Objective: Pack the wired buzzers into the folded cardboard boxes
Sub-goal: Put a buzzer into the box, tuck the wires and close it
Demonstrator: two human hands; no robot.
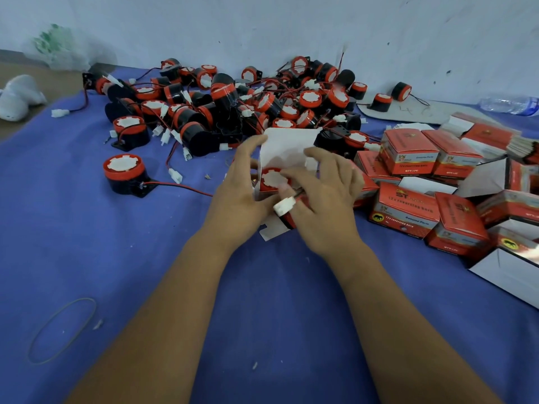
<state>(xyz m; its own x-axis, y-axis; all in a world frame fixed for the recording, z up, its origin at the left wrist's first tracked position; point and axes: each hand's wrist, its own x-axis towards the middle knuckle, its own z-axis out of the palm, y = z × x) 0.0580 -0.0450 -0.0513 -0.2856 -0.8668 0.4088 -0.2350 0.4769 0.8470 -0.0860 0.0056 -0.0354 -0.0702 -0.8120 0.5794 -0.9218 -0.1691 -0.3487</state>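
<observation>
At the centre of the frame a round red-and-black wired buzzer with a white cap [272, 179] sits partly inside an open red cardboard box with white inner flaps [287, 147], held just above the blue cloth-covered worktop [145, 258]. The left hand [239, 185] grips the box's left side, its fingers curled round the wall and the back flap. The right hand [323, 196] pinches the buzzer's white plastic connector [284, 206] between loosely spread fingers, close to the box mouth.

The lead is not yet tucked in. If the connector or wire stays over the rim, the flaps would likely catch on it and the box would not close flat; pushing hard could crease the thin card.

Above, a tangled heap of loose red-and-black buzzers [233, 103] fills the upper middle, and one single buzzer [125, 173] stands apart at left. Closed red printed boxes [408, 153] are stacked at right.
</observation>
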